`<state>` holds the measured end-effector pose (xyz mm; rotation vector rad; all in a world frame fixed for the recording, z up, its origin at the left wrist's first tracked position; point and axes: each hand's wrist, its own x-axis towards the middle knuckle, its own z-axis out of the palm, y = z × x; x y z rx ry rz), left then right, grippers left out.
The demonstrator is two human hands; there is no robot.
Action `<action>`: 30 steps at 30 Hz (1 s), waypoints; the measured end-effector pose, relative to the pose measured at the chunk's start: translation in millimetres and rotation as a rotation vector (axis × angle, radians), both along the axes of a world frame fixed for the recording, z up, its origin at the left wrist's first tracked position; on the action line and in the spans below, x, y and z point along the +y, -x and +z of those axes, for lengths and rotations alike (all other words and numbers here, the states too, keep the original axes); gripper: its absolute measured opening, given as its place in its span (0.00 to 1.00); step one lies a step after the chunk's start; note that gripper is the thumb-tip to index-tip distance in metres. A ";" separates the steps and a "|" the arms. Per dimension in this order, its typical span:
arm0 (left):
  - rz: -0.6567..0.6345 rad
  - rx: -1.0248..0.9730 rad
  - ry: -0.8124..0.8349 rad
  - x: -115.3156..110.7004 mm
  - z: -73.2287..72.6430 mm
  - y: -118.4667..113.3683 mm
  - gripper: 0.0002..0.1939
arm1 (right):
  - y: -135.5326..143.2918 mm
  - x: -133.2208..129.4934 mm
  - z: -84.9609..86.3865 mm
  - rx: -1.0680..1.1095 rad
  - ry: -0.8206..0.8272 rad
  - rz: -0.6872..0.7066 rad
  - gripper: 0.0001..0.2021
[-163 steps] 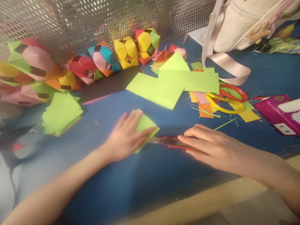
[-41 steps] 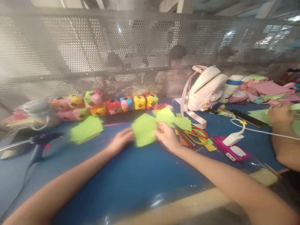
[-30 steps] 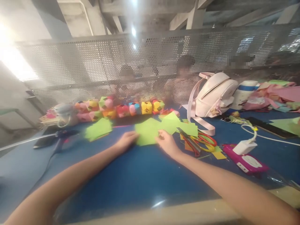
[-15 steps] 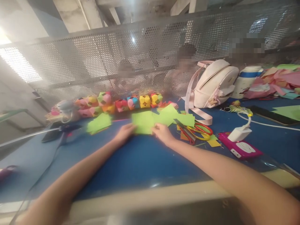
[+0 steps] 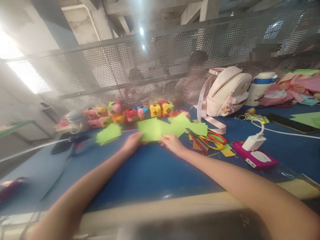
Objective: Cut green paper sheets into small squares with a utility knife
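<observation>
One pale pink backpack, strap trailing on the blue table; one white bottle, blue-banded, just beside it; one dark phone; one magenta power strip, white plug seated on top.

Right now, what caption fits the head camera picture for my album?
Left hand and right hand hold green paper at a blue table, colourful paper shapes behind.

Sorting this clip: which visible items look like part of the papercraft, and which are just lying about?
Likely in use:
- green paper, between left hand and right hand
- green pile
- scissors
- folded paper shapes

Probably just lying about:
- backpack
- bottle
- dark phone
- magenta power strip
</observation>
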<state>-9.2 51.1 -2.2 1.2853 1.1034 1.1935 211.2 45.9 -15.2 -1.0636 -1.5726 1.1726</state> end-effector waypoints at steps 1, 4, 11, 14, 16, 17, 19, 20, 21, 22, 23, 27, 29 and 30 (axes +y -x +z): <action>-0.017 0.004 0.002 -0.5 -0.3 0.0 0.21 | 0.0 -0.2 -0.1 0.000 -0.003 0.001 0.10; -0.058 0.026 0.008 -1.3 -2.8 0.6 0.20 | -0.6 -1.5 0.8 0.007 -0.009 0.000 0.09; -0.057 0.030 -0.007 0.8 -6.4 1.6 0.17 | -2.0 -2.8 3.3 0.035 -0.010 -0.040 0.08; -0.045 0.006 -0.006 2.6 -6.5 0.7 0.16 | -4.2 -4.3 4.4 0.051 0.004 -0.050 0.09; -0.035 -0.014 0.003 2.9 -6.5 -0.5 0.15 | -6.7 -5.9 5.4 0.062 0.016 -0.055 0.09; -0.029 -0.025 0.008 2.7 -6.3 -1.3 0.14 | -8.0 -6.9 6.1 0.067 0.021 -0.056 0.09; -0.022 -0.047 0.018 1.6 -5.3 -3.1 0.14 | -10.6 -8.7 7.7 0.070 0.031 -0.056 0.09; -0.022 -0.057 0.023 1.0 -4.5 -4.1 0.13 | -11.6 -9.6 8.5 0.069 0.036 -0.054 0.09; -0.022 -0.066 0.029 0.3 -3.6 -5.1 0.13 | -12.3 -10.3 9.2 0.067 0.042 -0.052 0.09; -0.023 -0.075 0.035 -0.2 -2.7 -6.1 0.12 | -12.9 -11.1 9.8 0.064 0.048 -0.050 0.09; -0.024 -0.083 0.042 -0.5 -1.8 -6.9 0.12 | -13.3 -11.7 10.3 0.062 0.053 -0.048 0.09; -0.025 -0.117 0.065 0.2 -0.2 -8.6 0.10 | -14.1 -13.4 10.7 0.057 0.062 -0.052 0.09; -0.022 -0.130 0.075 0.6 0.0 -8.8 0.10 | -14.4 -13.8 10.6 0.052 0.066 -0.054 0.09; -0.019 -0.135 0.079 0.5 0.1 -8.8 0.10 | -14.5 -14.0 10.5 0.048 0.067 -0.053 0.09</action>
